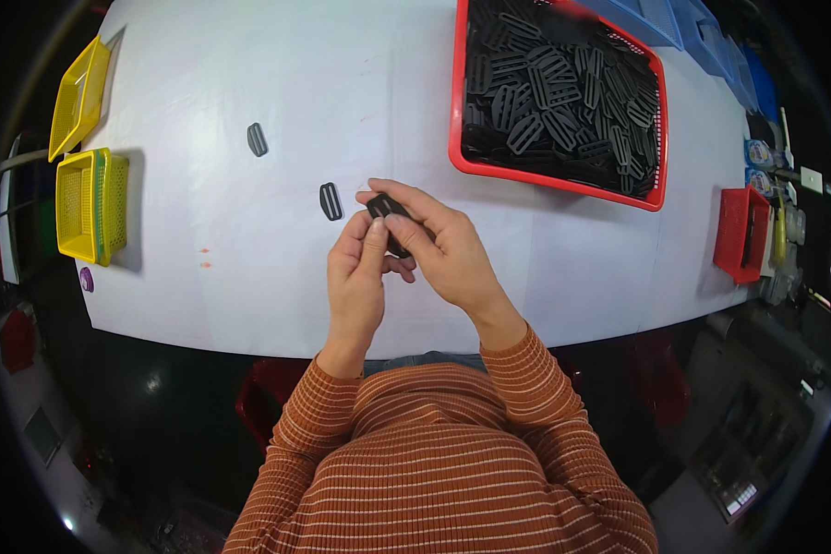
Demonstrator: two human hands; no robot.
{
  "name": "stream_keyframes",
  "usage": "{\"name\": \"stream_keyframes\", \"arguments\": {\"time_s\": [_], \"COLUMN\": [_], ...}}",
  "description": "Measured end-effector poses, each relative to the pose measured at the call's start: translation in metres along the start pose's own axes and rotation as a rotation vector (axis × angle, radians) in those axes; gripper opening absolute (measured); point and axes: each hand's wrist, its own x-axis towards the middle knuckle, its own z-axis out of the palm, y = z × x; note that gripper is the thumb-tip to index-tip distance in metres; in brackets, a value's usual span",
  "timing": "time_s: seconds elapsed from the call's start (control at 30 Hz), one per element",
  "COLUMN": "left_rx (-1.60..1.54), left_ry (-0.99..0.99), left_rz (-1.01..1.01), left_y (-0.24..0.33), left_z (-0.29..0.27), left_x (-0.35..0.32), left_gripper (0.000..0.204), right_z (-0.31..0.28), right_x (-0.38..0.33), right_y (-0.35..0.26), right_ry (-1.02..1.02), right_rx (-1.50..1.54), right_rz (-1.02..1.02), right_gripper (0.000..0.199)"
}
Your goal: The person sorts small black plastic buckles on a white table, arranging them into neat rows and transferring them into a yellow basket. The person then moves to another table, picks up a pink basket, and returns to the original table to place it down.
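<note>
Above the surface [249, 295], inward of its near edge, the left hand [355, 275] and right hand [451, 247] together grip a black buckle [385, 205] between thumbs and fingers, apparently to keep it steady and visible.

A white table [249, 295] spreads out under and around the fingers [414, 201], its near edge curving below them. Past that edge, down to the left of the fingers, a red chair [266, 397] stands over a dark floor [157, 383] with a faint gleam. Another red chair [660, 379], dim, sits down to their right. Far lower left, a small light [67, 523] shines.
</note>
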Motion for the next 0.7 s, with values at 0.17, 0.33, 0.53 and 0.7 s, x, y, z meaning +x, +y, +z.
{"name": "stream_keyframes", "arguments": {"time_s": [0.17,0.33,0.53,0.7], "left_rx": [0.126,0.243,0.365,0.320], "left_ry": [-0.001,0.058,0.183,0.205], "left_rz": [0.009,0.001,-0.039,-0.082], "left_y": [0.004,-0.001,0.019,0.022], "left_z": [0.011,0.018,0.007,0.018], "left_x": [-0.003,-0.004,0.021,0.024], "left_gripper": [0.026,0.026,0.029,0.029], "right_z": [-0.007,-0.018,-0.006,-0.016], "right_x": [0.001,0.006,-0.011,-0.015], "right_y": [0.010,0.001,0.012,0.012], "right_ry": [0.019,0.019,0.063,0.052], "right_rx": [-0.072,-0.424,-1.008,-1.157], "right_rz": [-0.119,-0.046,-0.504,-0.605], "right_gripper": [0.026,0.029,0.041,0.049]}}
